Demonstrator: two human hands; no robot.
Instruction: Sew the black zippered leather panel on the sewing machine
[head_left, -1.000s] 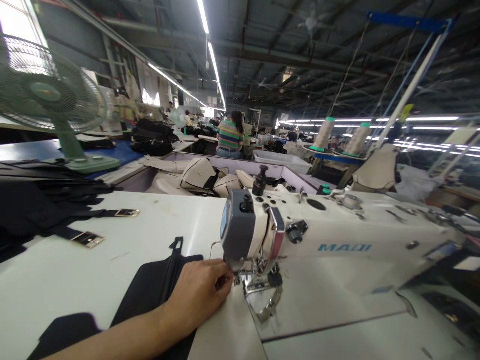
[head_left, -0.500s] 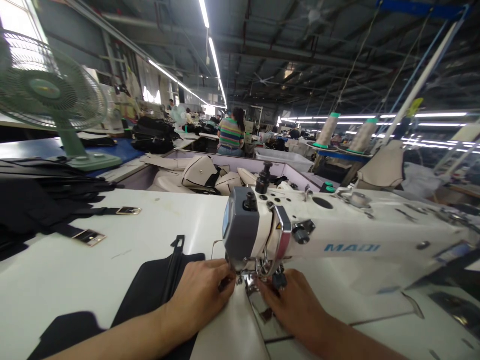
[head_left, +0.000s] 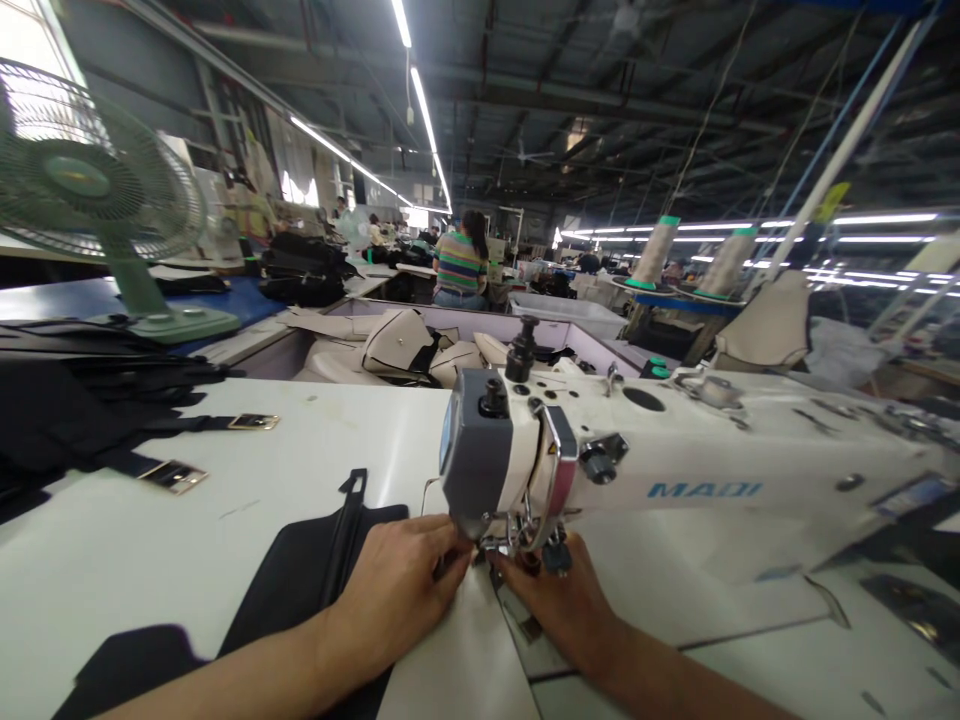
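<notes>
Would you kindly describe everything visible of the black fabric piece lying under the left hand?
The black fabric piece lies flat on the white table, left of the sewing machine. It looks matte and smooth, with a raised zipper-like strip running up its middle to a small pull tab jutting past its far edge. The left hand rests on its right part, fingers reaching toward the needle area, and the forearm covers its near side.

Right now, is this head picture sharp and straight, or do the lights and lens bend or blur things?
Head view: ceiling light strips glare white; the window at top left is blown out. The wide lens bows the sewing machine and table edges. Both hands, left and right, look fairly sharp; the far hall is soft.
</notes>
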